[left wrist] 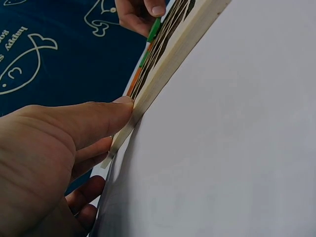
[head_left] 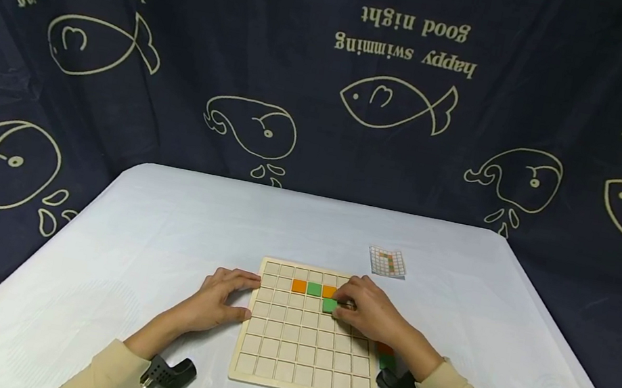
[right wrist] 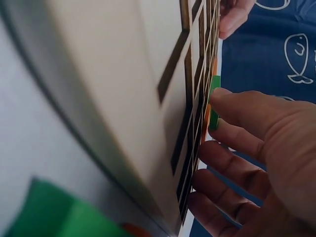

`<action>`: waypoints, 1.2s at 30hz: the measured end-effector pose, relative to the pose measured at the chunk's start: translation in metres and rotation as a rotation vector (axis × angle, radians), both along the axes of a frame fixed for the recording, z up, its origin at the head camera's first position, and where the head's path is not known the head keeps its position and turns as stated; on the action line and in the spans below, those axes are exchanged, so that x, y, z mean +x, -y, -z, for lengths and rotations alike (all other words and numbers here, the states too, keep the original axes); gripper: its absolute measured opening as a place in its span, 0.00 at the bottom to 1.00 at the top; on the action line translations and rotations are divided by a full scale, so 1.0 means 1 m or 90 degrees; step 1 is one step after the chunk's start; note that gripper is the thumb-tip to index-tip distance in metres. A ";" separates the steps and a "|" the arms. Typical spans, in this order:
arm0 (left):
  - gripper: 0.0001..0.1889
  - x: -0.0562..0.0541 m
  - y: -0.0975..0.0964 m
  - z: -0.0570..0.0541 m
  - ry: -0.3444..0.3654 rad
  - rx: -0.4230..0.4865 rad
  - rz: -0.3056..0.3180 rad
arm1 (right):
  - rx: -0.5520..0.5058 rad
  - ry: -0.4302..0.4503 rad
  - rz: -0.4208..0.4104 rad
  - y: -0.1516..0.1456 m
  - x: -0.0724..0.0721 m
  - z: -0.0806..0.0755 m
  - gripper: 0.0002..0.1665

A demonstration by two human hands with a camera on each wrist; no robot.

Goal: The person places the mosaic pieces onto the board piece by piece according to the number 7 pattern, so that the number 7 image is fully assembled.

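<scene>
A wooden grid board [head_left: 290, 333] lies on the table, holding an orange tile [head_left: 299, 286], a green tile [head_left: 314, 289] and another orange tile [head_left: 328, 291] in a row near its far edge. My right hand [head_left: 372, 310] pinches a second green tile [head_left: 329, 306] just below the right end of that row. Between thumb and index finger, the same tile [right wrist: 215, 101] stands slightly raised over the grid in the right wrist view. My left hand [head_left: 215, 301] rests at the board's left edge, its thumb and extended fingers touching the wooden rim [left wrist: 143, 103].
A small printed card [head_left: 387, 262] with a coloured grid pattern lies beyond the board's far right corner. Loose orange and green tiles [head_left: 386, 357] sit by the board's right side, partly under my right wrist. A dark printed cloth [head_left: 319, 72] hangs behind the white table [head_left: 208, 218].
</scene>
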State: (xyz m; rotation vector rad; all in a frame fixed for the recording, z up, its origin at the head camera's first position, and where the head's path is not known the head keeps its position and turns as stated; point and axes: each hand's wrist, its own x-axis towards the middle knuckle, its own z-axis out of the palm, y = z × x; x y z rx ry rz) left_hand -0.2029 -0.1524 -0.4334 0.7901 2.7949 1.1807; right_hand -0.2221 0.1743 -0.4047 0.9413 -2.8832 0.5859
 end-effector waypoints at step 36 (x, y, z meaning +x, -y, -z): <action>0.27 0.000 0.000 0.000 0.002 0.001 -0.003 | 0.006 -0.019 0.005 0.002 -0.002 0.003 0.15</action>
